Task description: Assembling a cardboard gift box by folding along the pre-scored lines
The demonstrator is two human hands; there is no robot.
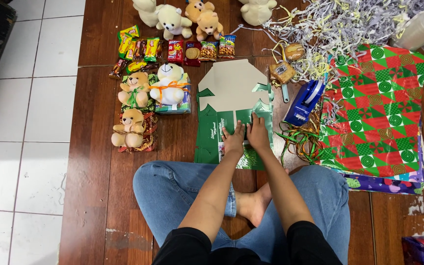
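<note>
Hands are pressed side by side onto a flattened green gift box [222,127] that lies on the wood floor [94,147], just ahead of the crossed legs in blue jeans [172,186]. Left hand [233,138] is laid palm down w/ fingers straight and close together, tips pointed away from the body. Right hand [257,131] is set the same way, fingers flat and nearly touching each other, its edge against the left hand. Nothing is pinched or gripped; both palms are simply held flat on the green card. Box's grey inner side is shown at its far flap, green printed panels nearer the knees.

To the left of the box, three small teddy bears tied w/ ribbon onto packs are seen: one tan w/ green ribbon [134,90], one white w/ orange ribbon [170,84], one tan [128,128] nearer the person. Beyond them a row of snack packets [172,49] is laid out, and more plush bears [182,17] are grouped at the far edge.

To the right, a blue tape dispenser [304,102] sits just beside the box, w/ tangled curling ribbon [300,140] near it. A stack of red-and-green wrapping paper [376,113] is spread further right, and a heap of shredded paper [339,24] is piled behind it. White tiles [25,122] adjoin the wood on the left. A bare foot [252,206] is tucked between the knees.
</note>
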